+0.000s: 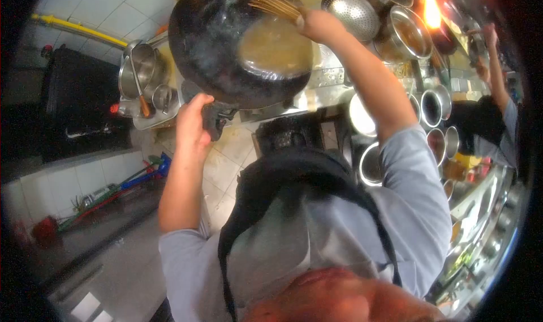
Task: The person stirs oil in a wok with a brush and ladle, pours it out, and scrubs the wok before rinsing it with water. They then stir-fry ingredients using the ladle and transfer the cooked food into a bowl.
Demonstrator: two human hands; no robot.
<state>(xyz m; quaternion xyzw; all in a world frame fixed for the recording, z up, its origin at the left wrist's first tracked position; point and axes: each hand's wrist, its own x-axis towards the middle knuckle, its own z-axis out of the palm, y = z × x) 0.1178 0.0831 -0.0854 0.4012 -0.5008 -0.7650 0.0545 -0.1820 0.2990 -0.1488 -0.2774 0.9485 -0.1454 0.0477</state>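
Note:
A large black wok point(206, 44) is tilted up at the top centre, with murky yellowish liquid point(277, 47) pooled on its right side. My left hand point(193, 118) is closed at the wok's near rim, its fingers round a dark, bunched grip point(216, 118) there; whether that is a cloth or the bare handle I cannot tell. Held in my right hand point(319, 26) is a bamboo wok brush point(275, 2), its bristles spread over the upper right of the wok, above the liquid.
A perforated strainer point(350, 13) and a metal pot point(410, 32) stand right of the wok, near a tall flame point(432, 8). Steel pots with a ladle point(137, 76) sit at left. Several round containers point(431, 108) line the right, where another person's arm point(496, 67) shows.

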